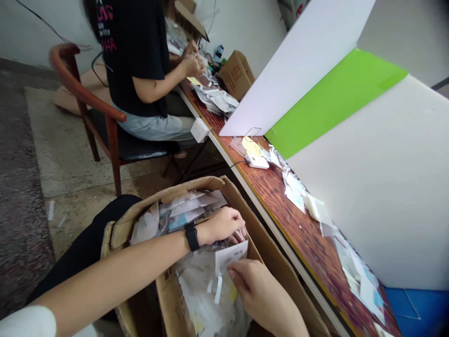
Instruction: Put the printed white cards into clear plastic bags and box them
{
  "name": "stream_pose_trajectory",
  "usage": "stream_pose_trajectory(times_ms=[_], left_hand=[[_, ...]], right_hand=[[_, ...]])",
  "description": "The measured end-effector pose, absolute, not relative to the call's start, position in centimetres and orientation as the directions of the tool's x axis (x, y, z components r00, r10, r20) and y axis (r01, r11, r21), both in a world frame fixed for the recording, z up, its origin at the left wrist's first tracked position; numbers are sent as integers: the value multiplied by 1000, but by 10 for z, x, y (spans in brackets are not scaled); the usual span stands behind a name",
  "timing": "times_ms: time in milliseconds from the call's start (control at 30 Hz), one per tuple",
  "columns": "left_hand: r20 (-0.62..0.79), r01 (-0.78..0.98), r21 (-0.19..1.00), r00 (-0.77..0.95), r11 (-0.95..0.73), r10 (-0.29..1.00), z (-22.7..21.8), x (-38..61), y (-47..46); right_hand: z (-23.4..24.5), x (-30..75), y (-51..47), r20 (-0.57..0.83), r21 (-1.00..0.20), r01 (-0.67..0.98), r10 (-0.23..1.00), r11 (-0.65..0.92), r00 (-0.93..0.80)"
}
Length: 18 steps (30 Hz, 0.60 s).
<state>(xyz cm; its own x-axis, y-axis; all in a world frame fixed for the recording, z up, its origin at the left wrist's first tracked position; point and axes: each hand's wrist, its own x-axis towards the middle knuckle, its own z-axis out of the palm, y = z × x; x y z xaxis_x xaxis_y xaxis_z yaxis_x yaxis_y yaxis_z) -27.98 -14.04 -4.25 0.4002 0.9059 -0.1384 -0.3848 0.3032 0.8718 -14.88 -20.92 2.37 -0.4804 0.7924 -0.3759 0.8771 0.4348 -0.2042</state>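
Head view, two hands (222, 225) (263, 288), one held white card (229, 256)

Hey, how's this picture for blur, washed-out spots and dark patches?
In the head view, the speckled floor at left looks smeared; printing on the white card is too soft to read; the white partition looks pale, almost textureless; the upper right corner darkens.

White socket block (200, 130): at counter (291, 224) front edge. Partition with green strip (336, 103): along rear edge. Carton (235, 75): near rear edge. Wooden chair (140, 149): beside front edge.
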Motion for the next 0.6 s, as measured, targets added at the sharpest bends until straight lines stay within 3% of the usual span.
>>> stream_pose_trajectory(times_ms=[100, 267, 467, 600], left_hand=[[-142, -383, 871, 400, 306, 906, -43, -280, -141], [-152, -379, 872, 393, 310, 907, -45, -279, -139], [-155, -376, 872, 392, 312, 907, -46, -278, -139], [-155, -369, 878, 385, 306, 910, -46, -278, -139]], right_hand=[[27, -150, -207, -403, -157, 928, 836, 337, -372], [26, -146, -204, -380, 19, 983, 910, 185, -164], [12, -153, -206, -551, -57, 893, 732, 447, -401], [-11, -170, -207, -643, -20, 870, 660, 493, -389]])
